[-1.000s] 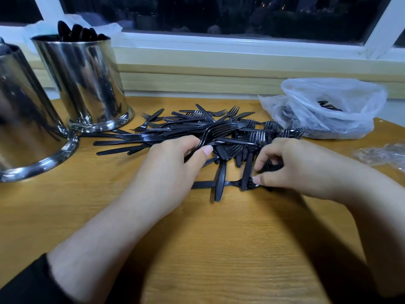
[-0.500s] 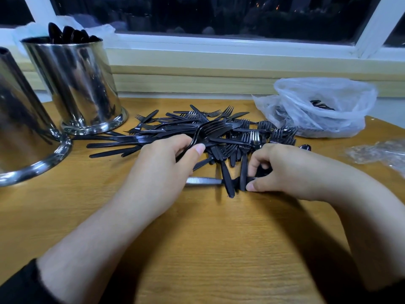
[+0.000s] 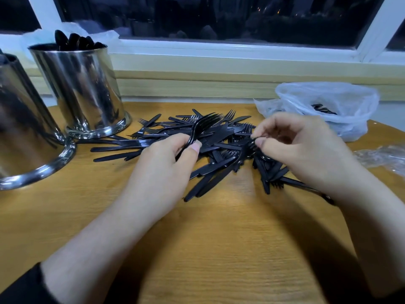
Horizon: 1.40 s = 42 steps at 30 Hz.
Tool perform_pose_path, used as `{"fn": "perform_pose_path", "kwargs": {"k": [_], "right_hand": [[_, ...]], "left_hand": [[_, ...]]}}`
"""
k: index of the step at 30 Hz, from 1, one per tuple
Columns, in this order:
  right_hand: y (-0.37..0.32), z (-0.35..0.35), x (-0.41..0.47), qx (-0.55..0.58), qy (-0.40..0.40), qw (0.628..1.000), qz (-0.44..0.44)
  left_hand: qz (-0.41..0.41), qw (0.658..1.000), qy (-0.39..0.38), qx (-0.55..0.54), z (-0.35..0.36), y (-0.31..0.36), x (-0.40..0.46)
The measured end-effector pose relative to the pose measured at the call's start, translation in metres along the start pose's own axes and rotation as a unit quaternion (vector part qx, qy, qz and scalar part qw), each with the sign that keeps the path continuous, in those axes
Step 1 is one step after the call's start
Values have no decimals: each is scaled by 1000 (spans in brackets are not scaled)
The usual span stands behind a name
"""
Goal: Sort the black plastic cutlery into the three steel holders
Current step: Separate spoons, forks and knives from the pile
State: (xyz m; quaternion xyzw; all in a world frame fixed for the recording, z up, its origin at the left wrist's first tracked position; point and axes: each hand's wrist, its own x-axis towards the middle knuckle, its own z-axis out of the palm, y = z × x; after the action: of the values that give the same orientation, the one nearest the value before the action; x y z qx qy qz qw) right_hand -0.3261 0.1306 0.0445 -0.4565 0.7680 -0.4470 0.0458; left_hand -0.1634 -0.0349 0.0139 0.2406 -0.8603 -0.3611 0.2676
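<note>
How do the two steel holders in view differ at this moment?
The farther holder shows whole, with black spoon bowls sticking out above its rim; the nearer holder is cut off by the left edge, so its contents cannot be made out. The farther one stands beside the cutlery pile; the nearer one stands apart. Both are shiny steel with flared bases.

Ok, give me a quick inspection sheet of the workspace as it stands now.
Surface: wooden table, grain visible.
Job's things: loose pile of black cutlery mid-table, forks and knives mixed; two steel holders in view, rear holder with spoons showing above its rim, near holder cut off at the frame edge.
Clutter: plastic bag with more cutlery at right; clear wrapper at the right edge.
Hands: left hand grips forks; right hand pinches a fork head.
Cables: nothing seen.
Surroundings: dark window, white frame.
</note>
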Motion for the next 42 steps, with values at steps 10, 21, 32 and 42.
{"fn": "perform_pose_path", "kwargs": {"k": [10,21,32,42], "right_hand": [[-5,14,3,149,78,984,-62],[-4,33,6,142,94,985,-29],[53,-8,24,-152,145,976,63],[54,-5,28,-250,0,963,103]], "left_hand": [[-21,985,-87,-150,5,9,-3],[-28,976,-142,-164,20,2,-7],[-58,974,-67,-208,20,0,-4],[25,988,-4,-151,40,9,1]]}}
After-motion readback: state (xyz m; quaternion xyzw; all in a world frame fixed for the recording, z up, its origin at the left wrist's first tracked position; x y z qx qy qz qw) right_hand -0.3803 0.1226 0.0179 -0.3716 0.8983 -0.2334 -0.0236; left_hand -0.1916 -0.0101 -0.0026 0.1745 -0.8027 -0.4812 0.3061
